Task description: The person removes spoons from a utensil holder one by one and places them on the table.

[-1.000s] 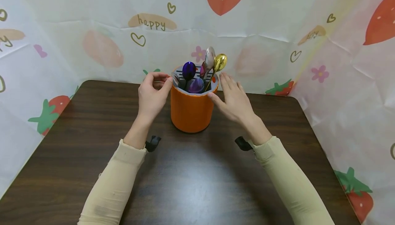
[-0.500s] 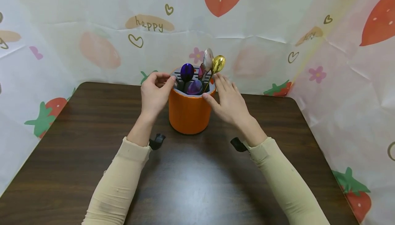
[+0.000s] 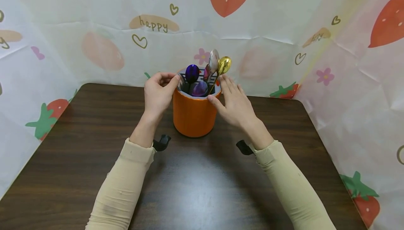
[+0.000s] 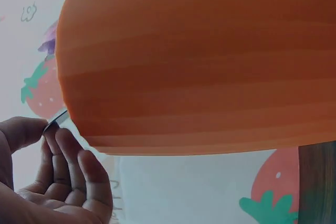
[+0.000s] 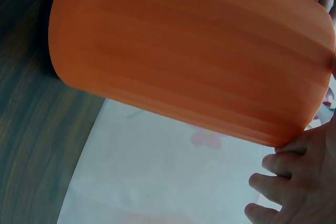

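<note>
An orange cylindrical utensil holder (image 3: pixel 194 117) stands upright on the table, with several spoons in its top. These include a dark purple spoon (image 3: pixel 192 73), a silver spoon (image 3: pixel 213 60) and a gold spoon (image 3: pixel 224 65). At the holder's left rim my left hand (image 3: pixel 159 91) pinches the thin metal head of a silver fork (image 4: pixel 59 120) between thumb and index finger. The fork's lower part is hidden inside the holder. My right hand (image 3: pixel 235 103) rests on the holder's right rim, fingers mostly straight, thumb at the front edge.
The dark wooden table (image 3: pixel 195 188) fills the lower view. Close behind the holder hangs a white sheet (image 3: pixel 262 19) with strawberry prints, which also covers both sides. A black strap end (image 3: pixel 162 143) sticks out near my left wrist.
My left hand has shifted slightly right, further over the holder's rim, and pinches the fork. My right hand has moved slightly left, onto the rim. The holder stays in place.
</note>
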Motion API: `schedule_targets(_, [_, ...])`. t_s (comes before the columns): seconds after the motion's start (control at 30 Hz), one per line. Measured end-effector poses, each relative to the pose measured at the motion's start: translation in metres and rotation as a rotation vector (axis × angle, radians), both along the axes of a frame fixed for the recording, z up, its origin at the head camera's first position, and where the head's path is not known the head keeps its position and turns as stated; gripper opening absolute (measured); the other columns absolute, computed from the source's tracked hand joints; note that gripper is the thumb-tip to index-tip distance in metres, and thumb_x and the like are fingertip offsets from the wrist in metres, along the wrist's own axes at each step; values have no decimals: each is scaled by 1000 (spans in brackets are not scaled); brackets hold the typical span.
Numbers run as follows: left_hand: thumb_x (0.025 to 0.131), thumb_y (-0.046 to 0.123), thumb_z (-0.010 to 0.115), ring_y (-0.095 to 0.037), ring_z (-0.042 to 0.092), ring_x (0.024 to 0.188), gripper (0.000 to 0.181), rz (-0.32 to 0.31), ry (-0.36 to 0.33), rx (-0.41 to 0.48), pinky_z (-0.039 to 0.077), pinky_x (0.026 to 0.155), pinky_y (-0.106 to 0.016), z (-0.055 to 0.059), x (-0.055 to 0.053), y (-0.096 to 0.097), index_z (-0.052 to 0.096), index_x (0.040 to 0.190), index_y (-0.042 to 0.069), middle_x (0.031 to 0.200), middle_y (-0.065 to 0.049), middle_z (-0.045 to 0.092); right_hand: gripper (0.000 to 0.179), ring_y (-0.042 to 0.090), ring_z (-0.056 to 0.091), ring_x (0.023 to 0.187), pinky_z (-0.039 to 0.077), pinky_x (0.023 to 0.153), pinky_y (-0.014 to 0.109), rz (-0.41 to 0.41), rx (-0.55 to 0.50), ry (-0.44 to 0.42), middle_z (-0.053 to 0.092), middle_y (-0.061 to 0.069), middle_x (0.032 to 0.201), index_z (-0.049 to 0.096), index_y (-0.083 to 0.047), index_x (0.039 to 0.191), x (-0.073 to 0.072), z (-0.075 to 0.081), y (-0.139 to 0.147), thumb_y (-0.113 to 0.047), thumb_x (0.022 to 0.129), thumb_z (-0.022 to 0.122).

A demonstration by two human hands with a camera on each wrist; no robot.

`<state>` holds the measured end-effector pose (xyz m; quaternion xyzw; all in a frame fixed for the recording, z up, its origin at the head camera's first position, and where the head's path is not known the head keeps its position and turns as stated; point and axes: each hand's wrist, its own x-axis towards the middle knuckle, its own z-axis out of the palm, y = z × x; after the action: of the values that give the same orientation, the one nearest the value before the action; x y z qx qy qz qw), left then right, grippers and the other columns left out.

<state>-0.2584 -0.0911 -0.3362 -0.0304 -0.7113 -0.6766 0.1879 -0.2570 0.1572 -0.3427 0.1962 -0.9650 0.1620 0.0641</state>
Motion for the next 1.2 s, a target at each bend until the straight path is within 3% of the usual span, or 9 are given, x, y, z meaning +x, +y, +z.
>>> schedule_targets(0.23, [99,13,71,-17,67,79,21,-72,42,71,61,73,-29,8,4,-1,68,110,-6,97,-6,68,88,27,7,161,3,130,48,-5,20,-5,7,7,175,12,-11,168,0,0,1,-71,105,27])
schedule_targets(0.57, [99,6,69,-14,67,74,12,-89,133,169,62,70,-26,24,9,-2,68,106,-4,91,-5,66,88,26,6,161,3,130,49,-8,29,-16,6,6,175,11,-12,168,-1,1,1,-71,105,27])
schedule_targets(0.87, [97,2,71,-17,66,79,4,-124,192,307,63,72,-29,46,11,-9,67,98,2,91,-8,66,89,27,6,161,0,130,46,-2,36,-16,5,6,175,9,-12,168,-1,2,2,-71,104,27])
schedule_targets(1.2, [95,1,72,-25,68,87,3,-111,255,425,64,75,-33,77,25,-33,70,97,0,96,-13,66,90,28,6,161,3,130,47,3,46,-21,4,7,175,8,-11,168,0,4,2,-71,104,26])
